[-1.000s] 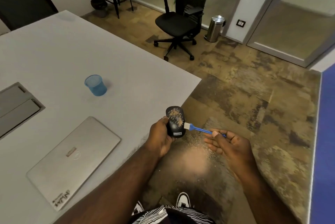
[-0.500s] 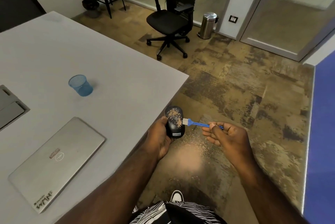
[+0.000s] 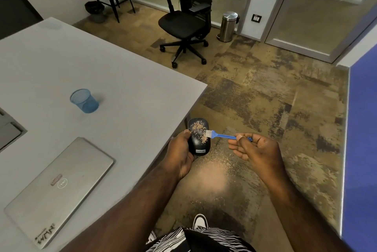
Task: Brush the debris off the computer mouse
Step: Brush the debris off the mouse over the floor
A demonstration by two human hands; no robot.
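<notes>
A black computer mouse (image 3: 196, 145) with tan debris (image 3: 199, 130) scattered over its top is held upright in my left hand (image 3: 179, 158), just past the table's near right edge. My right hand (image 3: 257, 149) pinches the handle of a small blue brush (image 3: 222, 135). The brush's white bristles (image 3: 207, 133) touch the mouse's right side at the debris. More tan debris lies on the floor (image 3: 216, 170) below the mouse.
A grey table (image 3: 122, 88) carries a blue mesh cup (image 3: 83, 101) and a closed silver laptop (image 3: 59, 188). A black office chair (image 3: 187, 21) and a steel bin (image 3: 228, 26) stand further off. A blue panel (image 3: 363, 149) lies to the right.
The view has shifted a little. The brush bristles have moved up along the mouse's right side, from near its lower end to the debris patch. Both hands keep their grips.
</notes>
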